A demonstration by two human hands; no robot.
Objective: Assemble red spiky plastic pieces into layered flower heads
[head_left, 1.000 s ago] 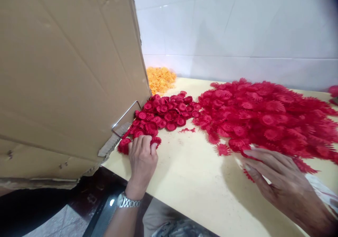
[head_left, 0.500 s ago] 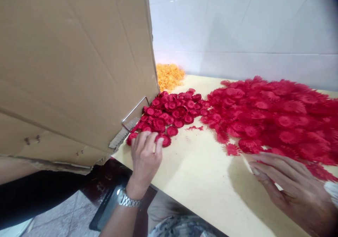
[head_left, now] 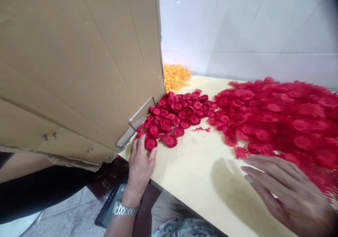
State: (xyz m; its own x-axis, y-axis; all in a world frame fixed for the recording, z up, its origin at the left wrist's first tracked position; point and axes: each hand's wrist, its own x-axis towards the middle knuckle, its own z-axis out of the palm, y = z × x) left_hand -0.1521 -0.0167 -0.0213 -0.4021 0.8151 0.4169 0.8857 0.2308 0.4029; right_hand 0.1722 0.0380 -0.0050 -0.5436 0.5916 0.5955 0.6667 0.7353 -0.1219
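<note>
My left hand (head_left: pixel 141 170), with a metal-band watch on its wrist, is at the near end of a cluster of red cupped paper flowers (head_left: pixel 166 124). Its thumb and fingers are apart around one red flower (head_left: pixel 151 143), and its fingertips are partly hidden. To the right, my right hand (head_left: pixel 285 191) hovers at the near edge of a large heap of flatter red fringed flowers (head_left: pixel 280 117). Thumb and fingers are spread, and nothing shows between them. One loose fringed flower (head_left: pixel 241 152) lies just beyond its fingertips.
A tall cardboard sheet (head_left: pixel 79 71) stands at the left, with a bent metal wire (head_left: pixel 141 109) at its lower edge. Behind the red cluster is an orange pile (head_left: pixel 176 75), near the white wall (head_left: pixel 237 29). Another person's arm (head_left: pixel 26 168) shows under the cardboard.
My left hand has shifted slightly left and toward me, uncovering a red flower. My right hand's thumb and fingers have parted. The view has turned a little to the left.
</note>
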